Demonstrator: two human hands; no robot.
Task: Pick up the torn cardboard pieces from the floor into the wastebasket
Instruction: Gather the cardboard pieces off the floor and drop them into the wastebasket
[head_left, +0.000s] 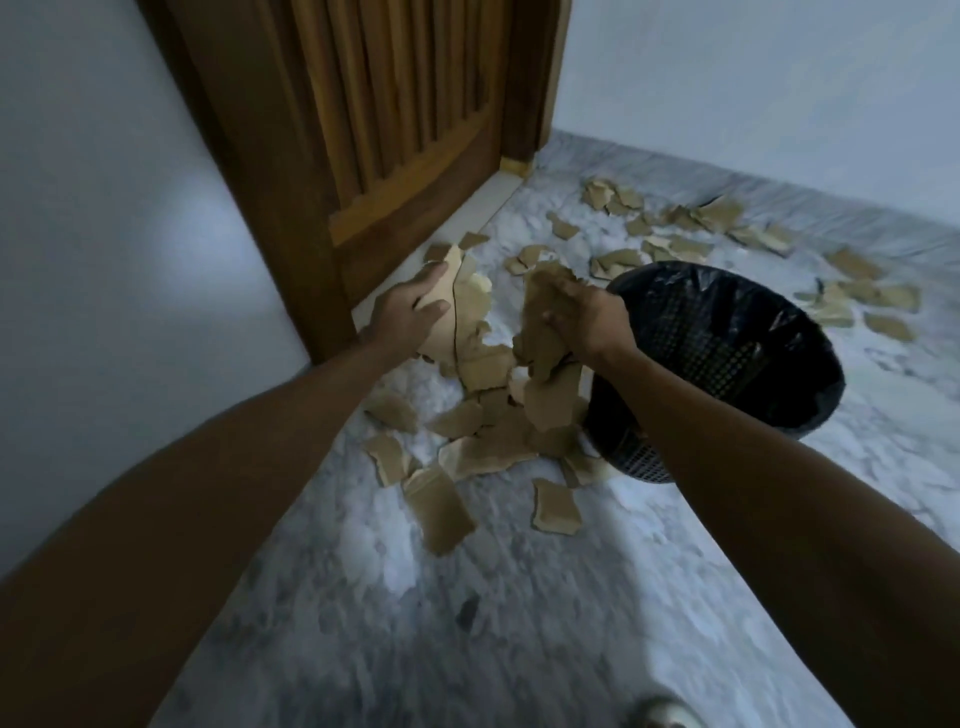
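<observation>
Torn brown cardboard pieces (441, 506) lie scattered over the marble floor, in a pile near the door and in a second spread (675, 228) along the far wall. My left hand (410, 306) grips a large cardboard piece (470, 306) lifted off the floor. My right hand (582, 312) is closed on a bunch of cardboard pieces (545, 364) hanging just left of the wastebasket's rim. The black mesh wastebasket (727, 374), lined with a black bag, stands to the right of my hands.
A wooden door (374, 130) stands at the back left with white walls on both sides. A small dark object (467, 610) lies on the floor near me. A foot (662, 714) shows at the bottom edge.
</observation>
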